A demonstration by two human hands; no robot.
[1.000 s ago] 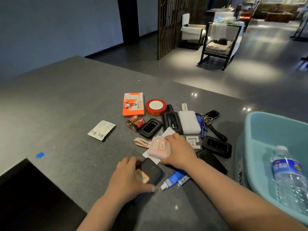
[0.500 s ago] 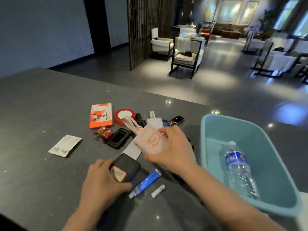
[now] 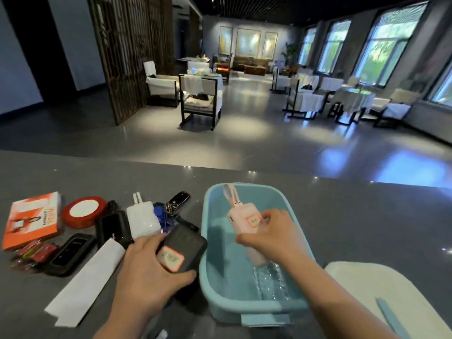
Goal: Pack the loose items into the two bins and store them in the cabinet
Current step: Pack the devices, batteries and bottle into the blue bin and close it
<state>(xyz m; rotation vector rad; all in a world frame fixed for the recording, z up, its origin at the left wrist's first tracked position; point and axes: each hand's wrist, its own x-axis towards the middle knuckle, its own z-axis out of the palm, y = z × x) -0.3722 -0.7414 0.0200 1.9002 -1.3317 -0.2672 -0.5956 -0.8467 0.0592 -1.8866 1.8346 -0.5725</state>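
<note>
My right hand (image 3: 271, 237) grips a pink power bank (image 3: 247, 222) with a looped strap, held over the inside of the light blue bin (image 3: 215, 285). A clear water bottle (image 3: 271, 280) lies in that bin under my wrist. My left hand (image 3: 146, 267) holds a black power bank (image 3: 182, 250) with an orange-edged sticker just left of the bin's rim, above the grey counter (image 3: 367, 216). A second, whitish bin (image 3: 381, 289) stands at the lower right.
Loose items lie left of the bin: an orange box (image 3: 31, 220), a red tape roll (image 3: 84, 214), a white charger (image 3: 143, 220), keys with a black fob (image 3: 175, 204), two black devices (image 3: 71, 253), red packets (image 3: 34, 253) and a white paper strip (image 3: 85, 282). Beyond the counter is a dining hall.
My right hand has lifted the pink power bank off the counter and carried it right, over the blue bin. My left hand has picked up the black power bank and moved it toward the bin.
</note>
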